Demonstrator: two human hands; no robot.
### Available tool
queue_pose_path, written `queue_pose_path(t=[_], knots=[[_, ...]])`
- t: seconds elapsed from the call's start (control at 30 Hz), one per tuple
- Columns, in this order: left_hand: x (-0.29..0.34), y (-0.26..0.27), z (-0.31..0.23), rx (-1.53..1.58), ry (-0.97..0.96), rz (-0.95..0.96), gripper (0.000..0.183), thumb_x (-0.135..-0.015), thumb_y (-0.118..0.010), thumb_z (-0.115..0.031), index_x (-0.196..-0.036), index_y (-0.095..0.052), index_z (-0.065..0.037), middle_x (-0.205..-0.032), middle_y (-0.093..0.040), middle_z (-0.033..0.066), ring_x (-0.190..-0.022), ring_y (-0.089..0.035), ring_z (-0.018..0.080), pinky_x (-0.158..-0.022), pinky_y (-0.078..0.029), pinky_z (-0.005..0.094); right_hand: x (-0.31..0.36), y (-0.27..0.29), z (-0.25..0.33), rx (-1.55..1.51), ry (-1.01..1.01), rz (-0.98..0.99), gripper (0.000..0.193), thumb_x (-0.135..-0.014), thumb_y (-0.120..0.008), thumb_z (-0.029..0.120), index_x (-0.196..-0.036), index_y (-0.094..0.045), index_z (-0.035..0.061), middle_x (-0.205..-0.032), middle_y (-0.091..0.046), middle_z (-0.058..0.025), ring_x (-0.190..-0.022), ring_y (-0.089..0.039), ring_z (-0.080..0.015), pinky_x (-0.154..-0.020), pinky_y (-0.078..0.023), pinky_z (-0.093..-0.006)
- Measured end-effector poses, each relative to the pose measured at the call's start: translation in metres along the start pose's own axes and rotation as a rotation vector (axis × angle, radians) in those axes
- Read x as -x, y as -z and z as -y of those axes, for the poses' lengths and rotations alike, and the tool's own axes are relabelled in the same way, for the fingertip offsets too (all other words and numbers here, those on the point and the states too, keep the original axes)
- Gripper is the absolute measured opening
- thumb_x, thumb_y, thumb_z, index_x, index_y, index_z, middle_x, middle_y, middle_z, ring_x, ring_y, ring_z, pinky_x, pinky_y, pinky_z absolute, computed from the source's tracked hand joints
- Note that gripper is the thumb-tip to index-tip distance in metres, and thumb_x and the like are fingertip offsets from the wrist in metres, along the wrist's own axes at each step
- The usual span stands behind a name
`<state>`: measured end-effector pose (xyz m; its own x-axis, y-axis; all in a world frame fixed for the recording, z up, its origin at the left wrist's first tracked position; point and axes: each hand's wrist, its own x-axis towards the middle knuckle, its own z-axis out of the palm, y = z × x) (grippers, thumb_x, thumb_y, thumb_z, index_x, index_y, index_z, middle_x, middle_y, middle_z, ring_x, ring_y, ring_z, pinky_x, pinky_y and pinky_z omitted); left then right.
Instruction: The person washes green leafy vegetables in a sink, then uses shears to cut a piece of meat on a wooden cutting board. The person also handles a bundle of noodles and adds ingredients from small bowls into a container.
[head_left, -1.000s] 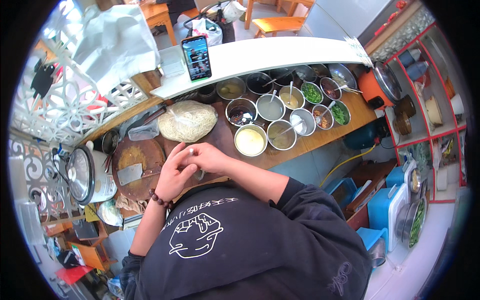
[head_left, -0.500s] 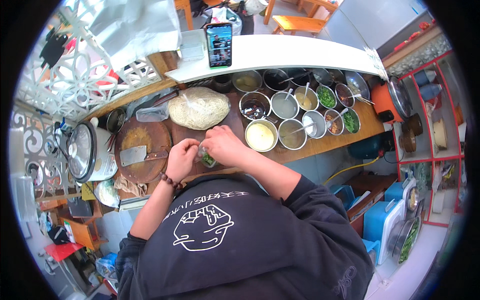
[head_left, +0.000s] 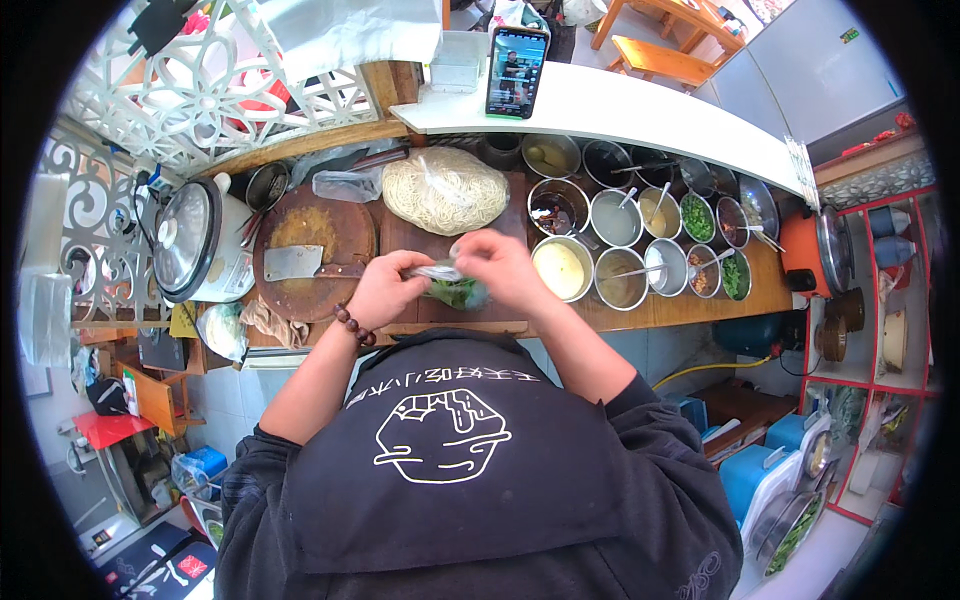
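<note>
A small clear plastic bag with green leaves inside is held low over the near edge of the counter, just in front of my apron. My left hand pinches the bag's rim from the left, where the plastic is stretched into a flat band. My right hand has curled fingers at the bag's other side and top, slightly blurred. Behind both hands lies a big clear bag of pale noodles on a brown board. A cleaver rests on the round chopping block, left of my left hand.
Several metal pots of sauces and toppings stand to the right, among them a pale yellow one and chopped greens. A rice cooker is at the left. A phone stands on the white shelf. An orange pot sits far right.
My hands have moved apart, and the bag's rim is now stretched between them with more of the greens showing. The whole view has shifted, so the counter appears farther right.
</note>
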<state>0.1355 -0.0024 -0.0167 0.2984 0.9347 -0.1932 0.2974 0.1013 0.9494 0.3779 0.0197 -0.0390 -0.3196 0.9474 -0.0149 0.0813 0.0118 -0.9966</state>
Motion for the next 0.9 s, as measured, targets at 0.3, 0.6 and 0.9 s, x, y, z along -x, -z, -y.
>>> queue_pose_path(t=[0.3, 0.6, 0.9], knots=[[0.013, 0.026, -0.023, -0.502, -0.055, -0.135, 0.022, -0.100, -0.066, -0.021, -0.103, -0.076, -0.001, -0.089, -0.073, 0.0170, -0.081, -0.071, 0.0320, -0.076, -0.055, 0.0382, 0.007, 0.057, 0.010, -0.756, -0.214, -0.152, 0.005, -0.105, -0.062, 0.013, -0.103, -0.065, 0.0089, -0.098, -0.070, -0.0038, -0.085, -0.065, -0.0146, -0.081, -0.053, -0.0320], [0.017, -0.010, -0.021, -0.779, -0.347, 0.032, 0.023, -0.085, -0.062, 0.000, -0.103, -0.074, -0.007, -0.109, -0.068, 0.0143, -0.098, -0.068, 0.0387, -0.086, -0.055, 0.0447, 0.006, 0.060, 0.001, -0.679, -0.365, -0.082, 0.008, -0.100, -0.066, 0.010, -0.108, -0.063, 0.0072, -0.087, -0.064, -0.0019, -0.085, -0.063, -0.0165, -0.077, -0.051, -0.0352], [0.013, -0.037, -0.031, -1.131, -0.175, -0.047, 0.015, -0.082, -0.065, -0.007, -0.092, -0.075, -0.007, -0.096, -0.067, 0.0112, -0.092, -0.065, 0.0333, -0.084, -0.052, 0.0448, -0.011, 0.040, 0.070, 0.743, 0.610, 0.196, 0.014, -0.079, -0.068, 0.002, -0.090, -0.075, 0.0058, -0.137, -0.061, -0.0169, -0.136, -0.052, -0.0372, -0.112, -0.041, -0.0501]])
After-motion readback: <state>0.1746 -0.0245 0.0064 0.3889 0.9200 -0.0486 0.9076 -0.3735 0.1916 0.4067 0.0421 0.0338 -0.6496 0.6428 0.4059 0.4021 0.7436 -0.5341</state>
